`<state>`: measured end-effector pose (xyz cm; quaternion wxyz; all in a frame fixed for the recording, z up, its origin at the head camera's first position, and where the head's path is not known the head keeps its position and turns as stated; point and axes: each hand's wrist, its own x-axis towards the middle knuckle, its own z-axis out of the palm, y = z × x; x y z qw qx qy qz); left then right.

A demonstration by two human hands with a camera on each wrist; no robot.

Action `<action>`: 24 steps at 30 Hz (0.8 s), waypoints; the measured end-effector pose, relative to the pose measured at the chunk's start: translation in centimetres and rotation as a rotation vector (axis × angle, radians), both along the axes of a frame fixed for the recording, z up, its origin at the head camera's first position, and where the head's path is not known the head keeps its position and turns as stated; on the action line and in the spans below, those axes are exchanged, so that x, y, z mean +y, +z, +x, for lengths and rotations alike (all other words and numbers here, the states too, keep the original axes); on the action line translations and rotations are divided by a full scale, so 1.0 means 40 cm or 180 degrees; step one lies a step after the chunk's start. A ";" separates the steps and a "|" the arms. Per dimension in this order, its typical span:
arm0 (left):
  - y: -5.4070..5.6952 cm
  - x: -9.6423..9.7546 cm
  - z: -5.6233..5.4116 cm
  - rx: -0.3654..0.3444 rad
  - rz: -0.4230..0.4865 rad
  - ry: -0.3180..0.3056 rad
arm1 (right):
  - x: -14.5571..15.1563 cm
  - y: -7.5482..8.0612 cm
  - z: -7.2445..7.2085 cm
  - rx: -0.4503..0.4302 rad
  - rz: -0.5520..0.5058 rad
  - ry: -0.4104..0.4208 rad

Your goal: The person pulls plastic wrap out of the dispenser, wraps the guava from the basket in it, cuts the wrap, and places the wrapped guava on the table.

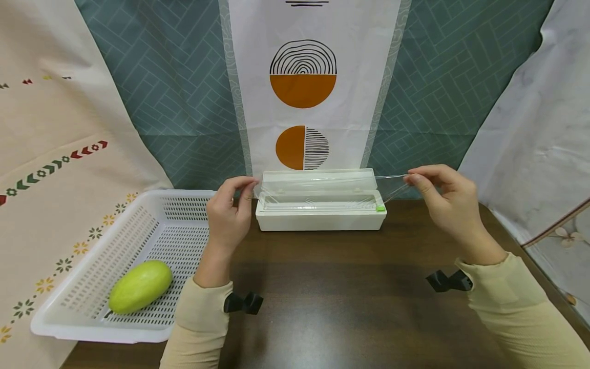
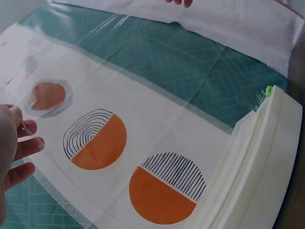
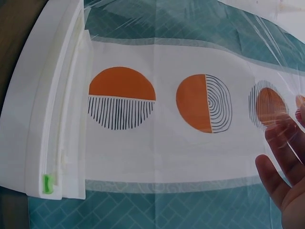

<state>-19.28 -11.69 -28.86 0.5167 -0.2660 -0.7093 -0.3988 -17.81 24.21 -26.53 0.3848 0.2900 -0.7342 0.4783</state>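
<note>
A sheet of clear plastic wrap (image 1: 322, 182) stretches between both hands, rising from a white wrap dispenser box (image 1: 321, 221) whose lid stands up at the back. My left hand (image 1: 229, 212) pinches the sheet's left corner between thumb and fingers, just left of the box. On the other side my right hand (image 1: 444, 201) pinches the right corner, higher and to the right of the box. A small green slide cutter (image 1: 380, 208) sits at the right end of the box's front edge. In the left wrist view, fingertips (image 2: 35, 143) press on the film.
To the left stands a white perforated basket (image 1: 184, 328) with a green oval fruit or gourd (image 1: 140, 287) lying in it. A dark wooden table (image 1: 341, 307) carries the box. Patterned cloths (image 1: 184, 77) hang behind and at both sides.
</note>
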 end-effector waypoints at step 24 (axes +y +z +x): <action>-0.023 0.003 0.019 0.0068 0.0011 -0.0197 | 0.009 -0.020 0.025 -0.0045 -0.0180 0.0221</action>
